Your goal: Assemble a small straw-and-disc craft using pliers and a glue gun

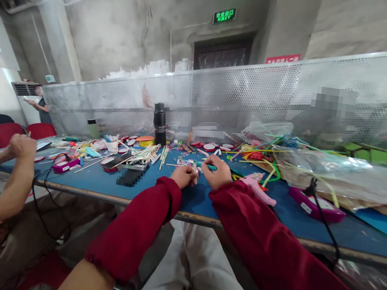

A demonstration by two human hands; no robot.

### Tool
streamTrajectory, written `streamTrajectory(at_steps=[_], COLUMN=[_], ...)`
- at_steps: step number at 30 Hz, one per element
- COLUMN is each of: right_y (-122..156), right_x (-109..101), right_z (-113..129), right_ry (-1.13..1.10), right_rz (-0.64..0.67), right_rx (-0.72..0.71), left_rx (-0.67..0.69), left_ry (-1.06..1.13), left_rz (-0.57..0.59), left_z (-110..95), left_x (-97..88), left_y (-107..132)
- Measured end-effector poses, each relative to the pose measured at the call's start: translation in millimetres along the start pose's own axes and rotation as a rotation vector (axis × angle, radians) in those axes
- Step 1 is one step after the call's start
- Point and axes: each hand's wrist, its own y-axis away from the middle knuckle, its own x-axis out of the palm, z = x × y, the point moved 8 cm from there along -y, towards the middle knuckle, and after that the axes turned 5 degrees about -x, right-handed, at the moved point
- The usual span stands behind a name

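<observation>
Over the blue tabletop [156, 189], near its front edge, my left hand [184, 176] is closed around a small pale piece [195, 176], too small to make out its kind. My right hand [219, 171] is just to the right, raised slightly, with thumb and fingertips pinched together. Whatever may be between those fingertips is too small to name. A teal stick-like object [211, 167] shows by the right fingers; whether they touch it I cannot tell. Beside my right wrist lies a pink glue gun [259, 191].
A black thermos [160, 125] stands at the back. Wooden sticks [144, 153] and a dark phone-like object [131, 174] lie left. Purple corded boxes [316, 205] sit on both sides. Plastic bags [341, 173] cover the right. A co-worker's hands [22, 146] are at far left.
</observation>
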Motion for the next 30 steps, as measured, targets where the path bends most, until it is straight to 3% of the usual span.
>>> streamTrajectory(at_steps=[30], right_y=[-0.9], right_x=[-4.1], right_z=[1.3], right_ry=[0.013], right_rz=[-0.015], right_rx=[0.013], left_rx=[-0.019], left_ry=[0.009], left_rz=[-0.001], left_z=[-4.3], left_x=[0.4], left_y=[4.6])
